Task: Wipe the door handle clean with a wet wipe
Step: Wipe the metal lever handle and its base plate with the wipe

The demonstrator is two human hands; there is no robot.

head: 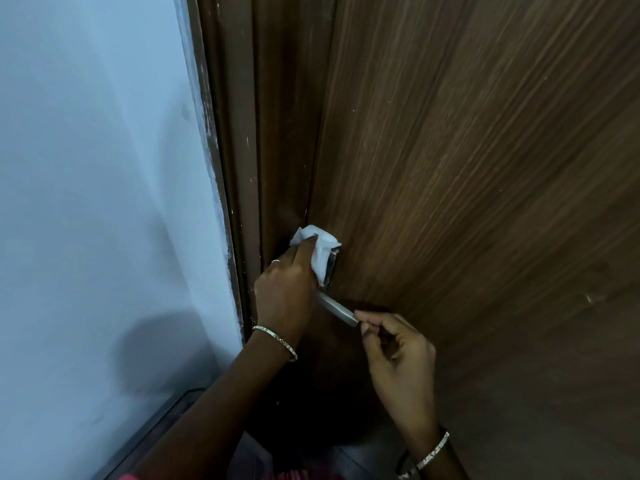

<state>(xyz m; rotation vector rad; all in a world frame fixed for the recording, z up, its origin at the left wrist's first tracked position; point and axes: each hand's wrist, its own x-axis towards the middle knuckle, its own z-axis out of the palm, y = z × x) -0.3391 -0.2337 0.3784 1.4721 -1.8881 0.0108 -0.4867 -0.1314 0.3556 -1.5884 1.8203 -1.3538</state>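
The left hand [284,289] grips a bunched wet wipe [323,249], pressing it onto the upper part of the metal door handle [337,309]; beside it, the right hand [398,351] pinches the lever's free end.

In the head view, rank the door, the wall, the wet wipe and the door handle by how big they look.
door
wall
wet wipe and door handle: these two look close, since the wipe covers part of the handle
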